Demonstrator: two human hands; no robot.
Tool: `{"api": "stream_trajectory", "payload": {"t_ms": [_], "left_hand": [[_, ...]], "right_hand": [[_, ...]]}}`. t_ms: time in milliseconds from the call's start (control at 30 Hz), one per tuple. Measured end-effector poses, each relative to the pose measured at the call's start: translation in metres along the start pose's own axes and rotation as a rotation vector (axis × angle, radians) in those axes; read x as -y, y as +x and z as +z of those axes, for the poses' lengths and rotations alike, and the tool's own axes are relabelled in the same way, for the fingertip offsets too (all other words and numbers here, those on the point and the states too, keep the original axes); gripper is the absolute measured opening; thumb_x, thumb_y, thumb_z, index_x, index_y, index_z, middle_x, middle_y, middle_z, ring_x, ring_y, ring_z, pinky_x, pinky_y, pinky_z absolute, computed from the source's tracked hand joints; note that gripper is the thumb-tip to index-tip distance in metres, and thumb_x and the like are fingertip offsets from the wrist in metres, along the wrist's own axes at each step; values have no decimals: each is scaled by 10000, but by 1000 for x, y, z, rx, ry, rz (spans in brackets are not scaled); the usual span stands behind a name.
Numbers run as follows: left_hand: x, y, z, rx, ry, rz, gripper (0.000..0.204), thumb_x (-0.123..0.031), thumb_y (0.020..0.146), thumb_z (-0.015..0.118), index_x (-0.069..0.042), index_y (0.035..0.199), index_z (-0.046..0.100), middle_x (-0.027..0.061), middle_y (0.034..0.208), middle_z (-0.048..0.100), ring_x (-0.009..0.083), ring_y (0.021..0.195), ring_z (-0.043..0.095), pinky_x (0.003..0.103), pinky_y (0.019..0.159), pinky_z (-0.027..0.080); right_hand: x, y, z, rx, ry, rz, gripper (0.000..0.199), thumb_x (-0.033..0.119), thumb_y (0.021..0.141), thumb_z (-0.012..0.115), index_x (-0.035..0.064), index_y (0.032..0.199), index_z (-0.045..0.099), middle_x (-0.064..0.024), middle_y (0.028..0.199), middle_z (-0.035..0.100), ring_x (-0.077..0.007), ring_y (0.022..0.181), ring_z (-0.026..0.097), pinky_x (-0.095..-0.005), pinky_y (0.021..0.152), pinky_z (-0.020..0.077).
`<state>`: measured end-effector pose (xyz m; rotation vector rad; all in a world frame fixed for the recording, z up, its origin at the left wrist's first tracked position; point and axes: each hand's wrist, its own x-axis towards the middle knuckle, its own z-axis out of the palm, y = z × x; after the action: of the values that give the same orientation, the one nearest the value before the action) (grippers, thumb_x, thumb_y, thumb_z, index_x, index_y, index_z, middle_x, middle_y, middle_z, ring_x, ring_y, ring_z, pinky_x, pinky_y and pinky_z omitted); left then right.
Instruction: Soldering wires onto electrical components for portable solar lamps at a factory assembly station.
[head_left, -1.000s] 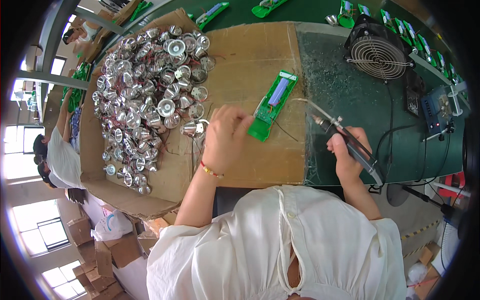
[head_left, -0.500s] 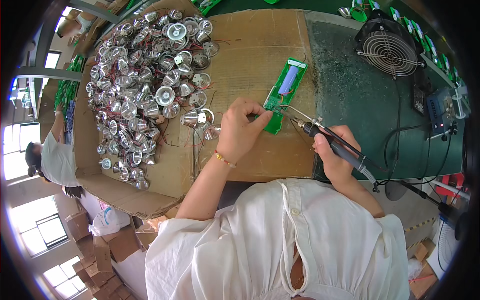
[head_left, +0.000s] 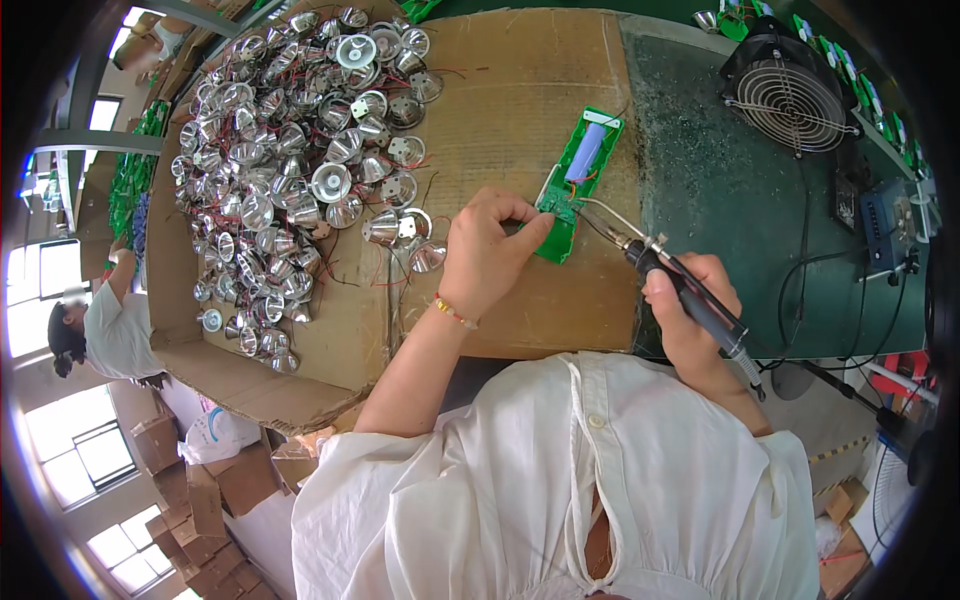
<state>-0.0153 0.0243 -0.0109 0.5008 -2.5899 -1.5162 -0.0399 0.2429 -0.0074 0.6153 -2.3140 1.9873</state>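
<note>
A narrow green plastic housing (head_left: 561,246) lies tilted on the cardboard in front of me. Inside it are a lavender cylindrical battery cell (head_left: 586,152) and, lower down, a small green circuit board (head_left: 556,204) with thin wires. My left hand (head_left: 492,245) pinches the housing's left edge beside the board, thumb and forefinger close together; any wire between the fingertips is hidden. In my right hand (head_left: 690,305) is a soldering iron (head_left: 697,305) with a thin curved metal feed tube. Its tip points at the board's right side; whether it touches cannot be made out.
Many shiny reflector cups (head_left: 331,182) with wires fill a cardboard box (head_left: 290,398) at left. A caged fan (head_left: 785,105) and blue control unit (head_left: 886,225) stand right, with trailing black cables. More green housings (head_left: 860,90) line the far right. A person (head_left: 120,325) works at far left.
My right hand and the soldering iron have shifted a little to the right, drawing the tip slightly back from the board. My left hand stays at the housing. The whole view has shifted slightly.
</note>
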Motion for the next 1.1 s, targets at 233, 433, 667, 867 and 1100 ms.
{"api": "stream_trajectory", "payload": {"t_ms": [233,433,667,867,1100], "left_hand": [[3,1,2,-15,14,40,154,-179,727,692,-30,745,657,83,808,587,160,586,511,284,543,410],[0,0,1,-28,11,20,163,-181,727,692,-24,751,657,87,796,594,170,626,549,289,569,427],[-3,2,0,23,-18,-90,177,-186,717,687,-13,726,652,97,780,608,186,636,563,290,579,439],[-3,3,0,21,-14,-72,167,-171,708,684,-9,707,646,101,774,604,195,627,560,304,572,432],[-2,4,1,21,-19,-69,159,-160,709,679,-5,703,643,104,764,599,196,639,559,304,582,431]], "right_hand": [[-2,-3,3,-28,103,137,182,109,801,654,-20,836,531,-39,637,587,-51,545,514,-200,500,418],[-7,0,10,-39,195,195,180,109,802,652,-17,837,528,-66,655,604,-64,560,535,-207,506,430],[-8,3,12,-52,188,194,158,95,803,644,-15,823,531,-68,649,604,-72,559,545,-205,506,430],[-10,5,13,-32,185,240,147,92,803,639,-6,809,529,-72,640,597,-76,546,544,-206,500,432],[-6,3,12,-113,358,381,156,108,817,630,0,811,519,-77,641,591,-87,544,548,-212,502,449]]}}
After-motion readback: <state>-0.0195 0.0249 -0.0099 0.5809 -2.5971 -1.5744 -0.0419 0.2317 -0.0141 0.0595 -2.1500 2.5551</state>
